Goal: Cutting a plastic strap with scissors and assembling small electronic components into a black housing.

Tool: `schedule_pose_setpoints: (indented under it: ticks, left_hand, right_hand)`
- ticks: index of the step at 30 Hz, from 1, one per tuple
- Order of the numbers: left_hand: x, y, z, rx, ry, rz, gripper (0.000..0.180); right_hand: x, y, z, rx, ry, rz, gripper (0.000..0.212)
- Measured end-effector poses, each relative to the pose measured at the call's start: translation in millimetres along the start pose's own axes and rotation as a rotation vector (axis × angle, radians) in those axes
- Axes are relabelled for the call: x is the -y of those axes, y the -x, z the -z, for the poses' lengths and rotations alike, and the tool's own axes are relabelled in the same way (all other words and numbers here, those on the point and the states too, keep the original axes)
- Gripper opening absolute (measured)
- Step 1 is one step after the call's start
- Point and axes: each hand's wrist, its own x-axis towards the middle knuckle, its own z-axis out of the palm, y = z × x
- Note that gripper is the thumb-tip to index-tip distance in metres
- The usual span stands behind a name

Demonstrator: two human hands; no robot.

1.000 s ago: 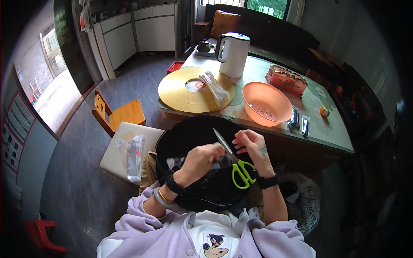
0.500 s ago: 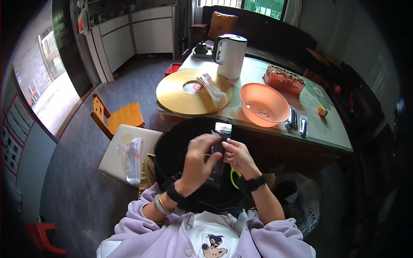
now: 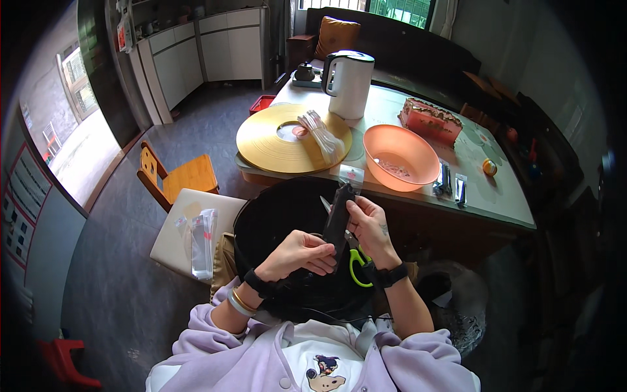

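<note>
A light purple jacket [image 3: 251, 359] is being worn at six o'clock, with its puffy sleeves [image 3: 206, 320] being worn pushed up. A white shirt [image 3: 323, 340] is being worn under it, and a cartoon picture [image 3: 332, 383] is being shown on the front. A black band [image 3: 259, 284] is being worn at seven o'clock, beside a gold bangle [image 3: 243, 302] and a pale bangle [image 3: 238, 306]. Another black band [image 3: 394, 276] is being worn between four and five. A small dark mark [image 3: 384, 228] is being shown on the right hand [image 3: 371, 228].

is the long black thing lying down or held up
Held up: the left hand grips the long black thing toward its lower end, the right hand toward its upper end.
</note>
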Motion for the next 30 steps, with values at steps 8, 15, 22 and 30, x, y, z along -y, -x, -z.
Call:
schedule_pose_setpoints:
  ticks: [8,15,22,30]
  left_hand:
    - [0.6,-4.2,1.9,-0.188,0.073,-0.088,0.027]
    - [6.1,-10.3,7.0,-0.378,-0.06,-0.288,0.022]
    - [3.1,-11.4,3.5,-0.42,-0.14,-0.337,0.02]
    - [1.1,-12.5,8.1,-0.529,-0.132,-0.392,0.018]
  right_hand:
    - [4.7,16.0,-30.5,-0.303,0.686,0.571,0.022]
    - [1.5,25.8,-32.8,0.222,1.081,0.401,0.015]
    - [-1.2,20.1,-27.5,0.246,1.088,0.371,0.015]
    - [-7.3,27.0,-35.9,0.191,1.228,0.695,0.014]
